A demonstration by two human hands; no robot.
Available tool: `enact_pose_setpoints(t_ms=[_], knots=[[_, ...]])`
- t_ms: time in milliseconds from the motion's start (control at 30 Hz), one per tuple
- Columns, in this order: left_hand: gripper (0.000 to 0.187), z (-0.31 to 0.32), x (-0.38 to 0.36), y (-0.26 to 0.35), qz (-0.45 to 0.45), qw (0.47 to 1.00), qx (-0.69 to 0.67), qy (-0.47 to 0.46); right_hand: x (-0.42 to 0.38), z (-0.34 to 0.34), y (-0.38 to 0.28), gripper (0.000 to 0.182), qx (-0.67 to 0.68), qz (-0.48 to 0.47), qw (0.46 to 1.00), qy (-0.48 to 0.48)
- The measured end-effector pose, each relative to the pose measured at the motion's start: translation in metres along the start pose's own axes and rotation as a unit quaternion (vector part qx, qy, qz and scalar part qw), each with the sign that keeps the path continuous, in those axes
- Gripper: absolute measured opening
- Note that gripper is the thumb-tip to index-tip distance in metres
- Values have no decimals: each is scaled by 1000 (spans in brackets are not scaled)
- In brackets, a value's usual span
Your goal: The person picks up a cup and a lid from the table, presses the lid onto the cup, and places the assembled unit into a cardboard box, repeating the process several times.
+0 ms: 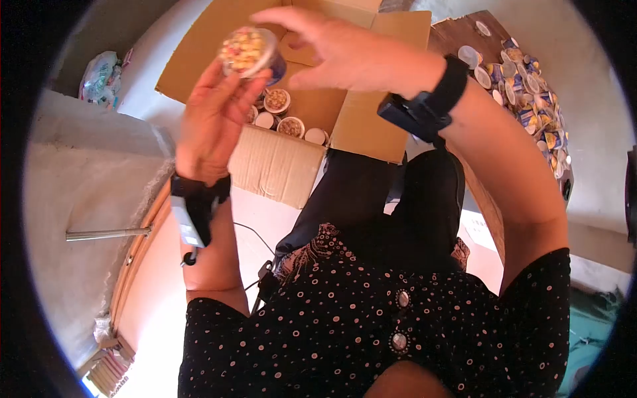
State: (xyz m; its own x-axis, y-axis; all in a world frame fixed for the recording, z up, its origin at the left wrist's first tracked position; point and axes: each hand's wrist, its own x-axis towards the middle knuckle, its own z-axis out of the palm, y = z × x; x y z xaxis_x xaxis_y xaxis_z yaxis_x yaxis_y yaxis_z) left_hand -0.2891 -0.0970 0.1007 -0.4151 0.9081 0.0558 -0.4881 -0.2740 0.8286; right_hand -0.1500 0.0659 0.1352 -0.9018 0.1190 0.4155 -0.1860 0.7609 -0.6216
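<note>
My left hand (215, 119) holds a clear-lidded cup (247, 53) filled with small yellow and pink pieces, over the left part of an open cardboard box (279, 162). To the right of that cup, my right hand (332, 53) is raised above the box with its fingers spread and nothing in them. Inside the box, near its front wall, stand several cups, among them one with brownish contents (290, 127) and one with a pale top (315, 136).
A brown wooden table (458, 33) at the right bears a pile of cups (531, 99) with blue and yellow labels. A plastic bag (101, 79) lies at the upper left. A metal rod (109, 233) sticks out at the left.
</note>
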Motion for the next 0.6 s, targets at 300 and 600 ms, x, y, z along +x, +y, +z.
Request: enact_pose_setpoints(t_ms=[300,600], knots=[[29,-53,3,6,-173,950,-259,23,27,34,29,86,-189,-158,969,14],[27,-64,7,-20,-184,982,9,42,60,36,75,55,-30,259,941,-216]])
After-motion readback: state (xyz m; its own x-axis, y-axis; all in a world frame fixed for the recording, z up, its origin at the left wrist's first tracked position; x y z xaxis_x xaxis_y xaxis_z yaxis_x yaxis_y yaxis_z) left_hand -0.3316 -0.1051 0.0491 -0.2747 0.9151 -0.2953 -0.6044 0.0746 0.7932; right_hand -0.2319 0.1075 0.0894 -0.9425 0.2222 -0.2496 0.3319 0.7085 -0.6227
